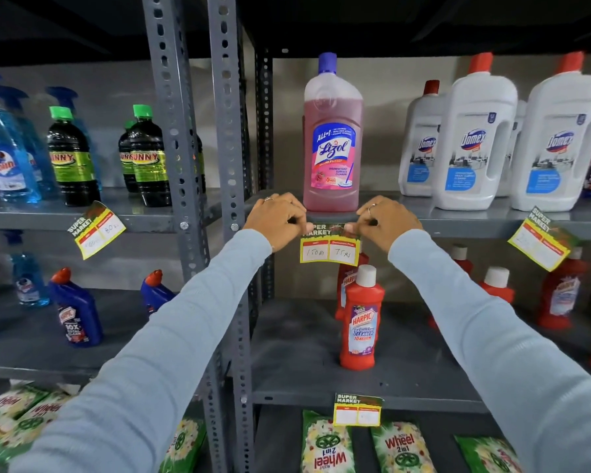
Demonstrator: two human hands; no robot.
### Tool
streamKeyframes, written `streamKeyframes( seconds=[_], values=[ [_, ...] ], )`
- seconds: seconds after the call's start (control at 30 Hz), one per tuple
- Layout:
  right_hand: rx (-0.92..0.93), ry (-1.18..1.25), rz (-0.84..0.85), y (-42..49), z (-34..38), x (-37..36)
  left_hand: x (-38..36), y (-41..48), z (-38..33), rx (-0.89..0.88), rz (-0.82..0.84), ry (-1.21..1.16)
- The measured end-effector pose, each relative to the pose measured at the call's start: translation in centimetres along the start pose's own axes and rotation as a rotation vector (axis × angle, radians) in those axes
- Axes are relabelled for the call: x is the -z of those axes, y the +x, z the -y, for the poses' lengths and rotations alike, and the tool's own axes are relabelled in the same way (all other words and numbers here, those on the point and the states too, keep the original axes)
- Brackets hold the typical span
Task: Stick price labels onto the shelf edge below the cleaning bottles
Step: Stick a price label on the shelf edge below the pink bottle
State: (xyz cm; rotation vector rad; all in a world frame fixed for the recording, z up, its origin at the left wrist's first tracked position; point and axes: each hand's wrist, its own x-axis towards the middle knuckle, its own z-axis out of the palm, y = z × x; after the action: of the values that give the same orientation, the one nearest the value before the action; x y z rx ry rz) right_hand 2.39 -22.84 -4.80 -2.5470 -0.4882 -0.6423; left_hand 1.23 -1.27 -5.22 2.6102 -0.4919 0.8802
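Observation:
A yellow and green price label (330, 245) reading 150 and 75 lies against the grey shelf edge (458, 227), directly under a pink Lizol bottle (332, 138). My left hand (277, 220) pinches the label's top left corner. My right hand (386, 221) pinches its top right corner. Both hands press against the shelf edge, with fingers curled over the label's dark top strip.
Other labels hang on shelf edges at left (97, 230), right (539, 242) and lower middle (357, 409). White Domex bottles (475, 141) stand to the right, green-capped dark bottles (147, 155) to the left. Red Harpic bottles (360, 319) stand below. Slotted uprights (224, 131) divide the racks.

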Motion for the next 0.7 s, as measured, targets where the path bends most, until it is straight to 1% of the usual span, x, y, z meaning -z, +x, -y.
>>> streamKeyframes(
  seconds=[0.1, 0.2, 0.33, 0.5, 0.6, 0.7],
  values=[
    [-0.045, 0.025, 0.009, 0.3, 0.1, 0.0, -0.2, 0.2, -0.2, 0.009, -0.022, 0.011],
    [-0.079, 0.03, -0.031, 0.3, 0.2, -0.3, -0.4, 0.1, -0.3, 0.002, -0.064, 0.012],
    [-0.065, -0.012, -0.082, 0.0, 0.4, -0.6, -1.3, -0.3, -0.2, 0.004, -0.129, -0.008],
    [-0.079, -0.019, -0.106, -0.1, 0.5, -0.8, -2.3, -0.6, 0.0, 0.029, -0.205, -0.091],
    [-0.064, -0.006, -0.144, -0.2, 0.4, -1.1, -2.7, -0.8, -0.1, 0.022, -0.25, -0.102],
    [-0.084, 0.062, -0.179, -0.3, 0.0, -1.2, -3.0, -0.9, -0.4, 0.056, -0.323, -0.138]
  ],
)
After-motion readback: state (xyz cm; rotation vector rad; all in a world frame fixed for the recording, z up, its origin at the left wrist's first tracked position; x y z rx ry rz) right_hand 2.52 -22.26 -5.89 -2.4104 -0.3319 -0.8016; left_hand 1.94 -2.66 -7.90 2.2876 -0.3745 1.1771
